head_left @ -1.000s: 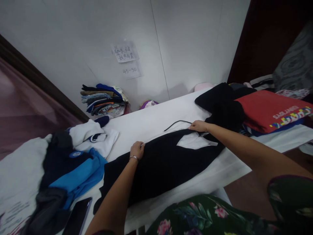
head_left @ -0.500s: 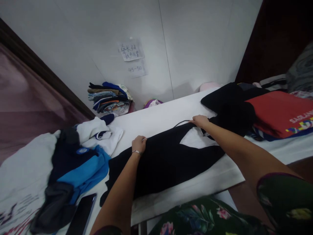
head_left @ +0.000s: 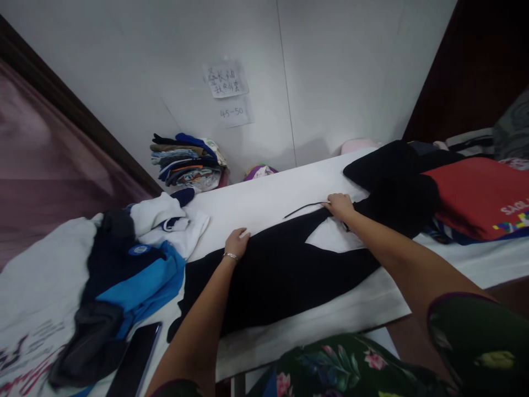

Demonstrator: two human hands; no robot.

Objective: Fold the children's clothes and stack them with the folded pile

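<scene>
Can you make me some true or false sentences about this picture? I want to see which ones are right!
1. The right hand rests on the black garment. True.
2. The left hand is holding a phone. False: it rests at the garment's edge, and the phone lies apart, beside the blue jacket.
3. A thin dark cord lies beside the right hand. True.
4. The red cloth is next to the left hand. False: the red cloth lies far off, past the right hand.
5. A stack of folded clothes sits by the wall. True.
</scene>
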